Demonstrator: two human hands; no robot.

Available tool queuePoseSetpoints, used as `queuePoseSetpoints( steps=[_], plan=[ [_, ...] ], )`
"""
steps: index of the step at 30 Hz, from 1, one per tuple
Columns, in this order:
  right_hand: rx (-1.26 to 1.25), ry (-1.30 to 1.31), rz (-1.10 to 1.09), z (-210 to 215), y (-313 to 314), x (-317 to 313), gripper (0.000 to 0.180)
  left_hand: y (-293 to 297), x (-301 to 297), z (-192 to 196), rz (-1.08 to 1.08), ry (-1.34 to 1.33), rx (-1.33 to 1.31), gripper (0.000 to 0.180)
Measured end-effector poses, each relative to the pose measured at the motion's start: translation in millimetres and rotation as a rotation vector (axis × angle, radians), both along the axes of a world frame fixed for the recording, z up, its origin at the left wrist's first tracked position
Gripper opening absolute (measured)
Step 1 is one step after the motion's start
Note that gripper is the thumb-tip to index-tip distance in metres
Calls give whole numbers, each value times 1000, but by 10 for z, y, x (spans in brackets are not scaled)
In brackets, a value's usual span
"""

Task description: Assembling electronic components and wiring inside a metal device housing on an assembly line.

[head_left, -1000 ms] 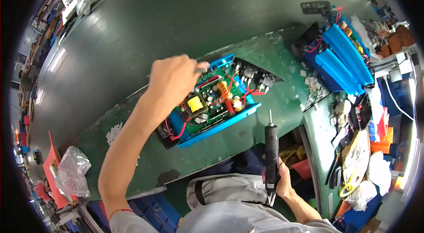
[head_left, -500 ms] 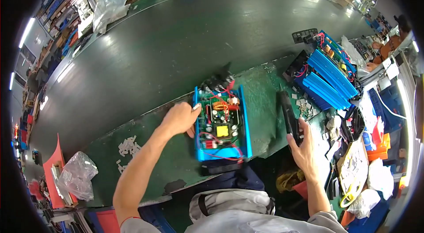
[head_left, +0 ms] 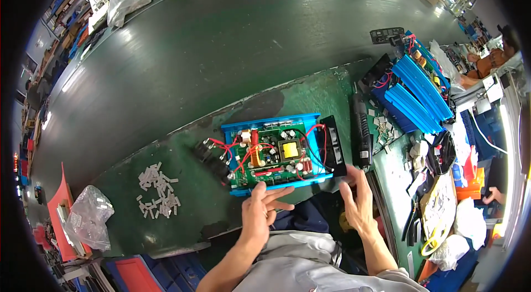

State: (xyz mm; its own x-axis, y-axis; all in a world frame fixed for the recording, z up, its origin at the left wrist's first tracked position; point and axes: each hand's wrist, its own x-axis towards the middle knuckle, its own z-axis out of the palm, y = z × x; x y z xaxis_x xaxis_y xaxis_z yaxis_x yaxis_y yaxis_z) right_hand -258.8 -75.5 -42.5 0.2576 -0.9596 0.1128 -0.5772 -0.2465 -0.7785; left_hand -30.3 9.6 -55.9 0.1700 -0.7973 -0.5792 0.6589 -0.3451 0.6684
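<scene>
A circuit board [head_left: 271,154] with a yellow transformer, coils and red wires sits in an open blue metal housing [head_left: 315,177] on the bench in front of me. Its black fan end [head_left: 332,145] points right; a loose black end panel [head_left: 213,159] hangs off the left end by red wires. My left hand [head_left: 259,214] is at the housing's near edge, fingers spread and holding nothing. Close to the fan's near corner is my right hand [head_left: 358,201], thumb and fingers apart, with nothing in it. Beyond that hand, a black electric screwdriver [head_left: 362,131] lies lengthwise.
Several small pale pieces [head_left: 157,189] lie left of the housing, with similar ones by the screwdriver. Stacked blue housings [head_left: 417,90] stand at the right. A dark conveyor belt [head_left: 221,54] curves behind. A plastic bag [head_left: 88,217] sits far left; another person works far right.
The housing has turned about a quarter, its fan end swinging from near me to the right. My left hand moved right along it; my right hand came off the screwdriver.
</scene>
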Motion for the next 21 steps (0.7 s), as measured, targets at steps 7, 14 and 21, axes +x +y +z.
queuePoseSetpoints(
  steps=[7,14,21],
  plan=[
    [-164,131,90,-251,-505,123,35,160,-37,-161,-63,-30,-64,68],
    [-578,159,131,-293,-118,160,38,829,842,161,83,-905,-312,40],
    [-678,224,262,-450,-358,580,48,897,1746,23,177,-1648,150,16]
  ],
)
